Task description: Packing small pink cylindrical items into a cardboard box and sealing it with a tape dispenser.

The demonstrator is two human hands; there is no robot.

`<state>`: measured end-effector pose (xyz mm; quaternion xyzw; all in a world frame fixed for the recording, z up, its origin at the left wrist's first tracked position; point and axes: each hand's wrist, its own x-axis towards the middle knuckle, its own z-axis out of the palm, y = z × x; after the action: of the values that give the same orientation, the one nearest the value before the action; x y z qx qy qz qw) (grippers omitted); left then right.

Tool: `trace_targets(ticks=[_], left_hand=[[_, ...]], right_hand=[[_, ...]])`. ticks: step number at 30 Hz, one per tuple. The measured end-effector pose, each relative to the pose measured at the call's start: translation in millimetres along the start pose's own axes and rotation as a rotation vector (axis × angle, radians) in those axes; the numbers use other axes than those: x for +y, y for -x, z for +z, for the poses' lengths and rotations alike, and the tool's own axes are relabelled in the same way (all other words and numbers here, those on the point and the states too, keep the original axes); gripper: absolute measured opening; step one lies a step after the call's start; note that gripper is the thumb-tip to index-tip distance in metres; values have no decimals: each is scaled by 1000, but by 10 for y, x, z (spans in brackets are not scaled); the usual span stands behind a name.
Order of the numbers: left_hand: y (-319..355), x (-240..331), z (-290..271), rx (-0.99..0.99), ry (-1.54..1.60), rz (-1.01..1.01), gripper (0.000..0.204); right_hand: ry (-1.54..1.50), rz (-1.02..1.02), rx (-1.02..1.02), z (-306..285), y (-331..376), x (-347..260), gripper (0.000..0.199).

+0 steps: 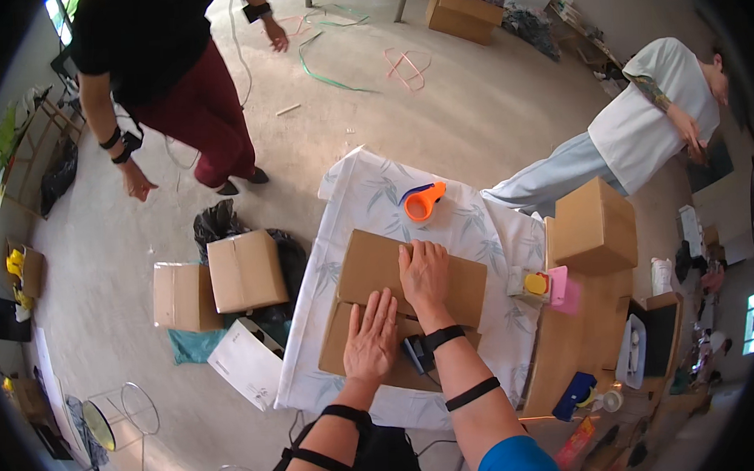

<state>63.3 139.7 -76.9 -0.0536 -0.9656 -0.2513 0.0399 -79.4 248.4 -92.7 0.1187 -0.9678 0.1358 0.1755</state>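
A brown cardboard box [370, 257] lies in front of me on a table under a white leaf-printed cloth [306, 346]. Its top flaps are folded inward, with a seam between them. My left hand [371, 336] rests flat on the near flap, fingers stretched out. Further right, my right hand [424, 277] presses on the flaps near the far edge, its fingers slightly bent over the cardboard. Neither hand grips anything. Just beyond the box stands an orange tape dispenser [427, 204]. A small black device [417, 354] sits beside my right wrist strap, partly hidden.
Two closed cartons [247, 270] stand on the floor at left, by black plastic. Another carton [596, 226] stands on a wooden table [548, 367] at right, near a yellow-topped container [536, 284]. One person [164, 76] stands far left; another [652, 119] bends at far right.
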Motion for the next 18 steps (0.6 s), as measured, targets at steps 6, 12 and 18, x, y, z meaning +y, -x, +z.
trace_targets(ticks=[6,12,18], left_hand=[[-19,-36,-2,-16,-100,-12,54],[-18,-13,-21,-1,-11,-30,50],[-12,-16,-27,-37,60,-18,52]], right_hand=[[17,-196,7,-225,324,34,41],[-68,25,-214,-214,29,-173,54],[-179,-139,-157,-80,150,-189,56]])
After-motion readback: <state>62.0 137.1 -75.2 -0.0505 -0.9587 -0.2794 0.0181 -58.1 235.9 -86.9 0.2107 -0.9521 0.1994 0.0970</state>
